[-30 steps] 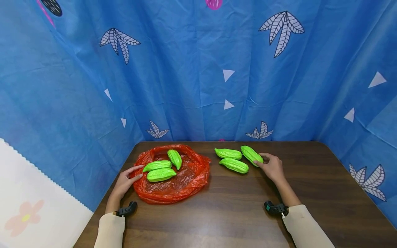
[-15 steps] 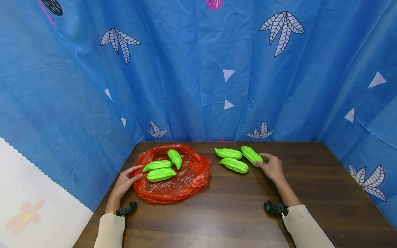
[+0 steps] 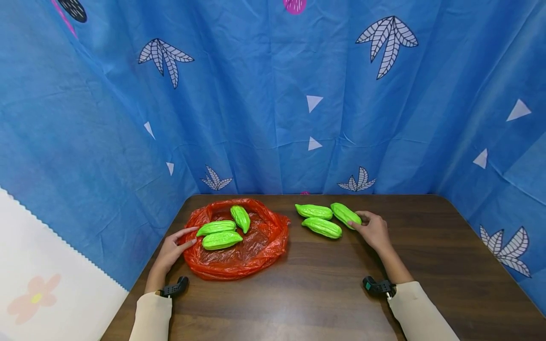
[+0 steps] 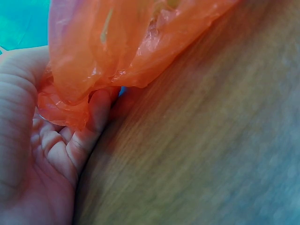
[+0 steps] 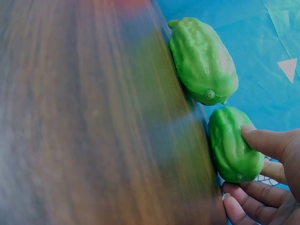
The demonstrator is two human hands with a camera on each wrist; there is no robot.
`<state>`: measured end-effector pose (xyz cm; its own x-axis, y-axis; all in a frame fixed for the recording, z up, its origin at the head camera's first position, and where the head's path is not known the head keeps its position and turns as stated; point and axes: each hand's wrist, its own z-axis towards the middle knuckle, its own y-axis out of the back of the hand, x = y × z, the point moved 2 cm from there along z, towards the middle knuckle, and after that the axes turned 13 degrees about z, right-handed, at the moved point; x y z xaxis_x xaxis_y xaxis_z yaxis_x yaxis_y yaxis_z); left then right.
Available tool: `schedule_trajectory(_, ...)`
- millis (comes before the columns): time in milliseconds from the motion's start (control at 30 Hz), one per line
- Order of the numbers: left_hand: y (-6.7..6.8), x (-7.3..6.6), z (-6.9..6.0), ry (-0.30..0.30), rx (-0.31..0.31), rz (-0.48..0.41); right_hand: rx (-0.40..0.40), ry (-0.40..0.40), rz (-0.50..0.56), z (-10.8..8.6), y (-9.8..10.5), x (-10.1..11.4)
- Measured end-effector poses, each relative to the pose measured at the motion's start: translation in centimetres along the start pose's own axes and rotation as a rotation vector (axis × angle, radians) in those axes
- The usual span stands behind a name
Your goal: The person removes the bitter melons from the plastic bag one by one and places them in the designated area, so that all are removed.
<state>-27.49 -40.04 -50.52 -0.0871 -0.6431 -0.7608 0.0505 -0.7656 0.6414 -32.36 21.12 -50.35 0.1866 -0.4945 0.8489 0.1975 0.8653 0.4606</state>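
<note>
A red plastic bag [image 3: 239,273] lies spread open at the left of the table, with three bright green bitter gourds [image 3: 222,240] in it. My left hand [image 3: 169,251] holds the bag's left rim; in the left wrist view the thin red plastic bunches between thumb and fingers. Right of the middle, two more bitter gourds [image 3: 322,228] lie side by side on the wood. Just beyond their right ends, my right hand [image 3: 374,230] grips the near end of another bitter gourd [image 5: 229,145], thumb on top and fingers at its side and end.
The brown wooden table [image 3: 298,303] has its far edge along a blue patterned curtain [image 3: 273,118]. More curtain hangs at both sides. A black wrist camera [image 3: 176,287] sits on the left wrist, another camera [image 3: 377,285] on the right.
The bitter gourd in my right hand has tipped very slightly, its far end a little lower in the head view. My left hand and the bag stay as they were.
</note>
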Motion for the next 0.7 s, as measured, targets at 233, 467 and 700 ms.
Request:
schedule_trajectory(233, 0.4, -1.3, -0.3, -0.011, 0.012, 0.025, 0.008, 0.007, 0.015, 0.0, 0.0, 0.1)
schedule_trajectory(467, -0.1, 1.9, 0.8, -0.005, -0.015, 0.033, 0.011, 0.014, 0.023, 0.0, 0.0, 0.1)
schedule_trajectory(700, -0.4, 2.4, 1.0, 0.001, -0.014, 0.027, 0.013, 0.026, 0.024, 0.2, 0.4, 0.0)
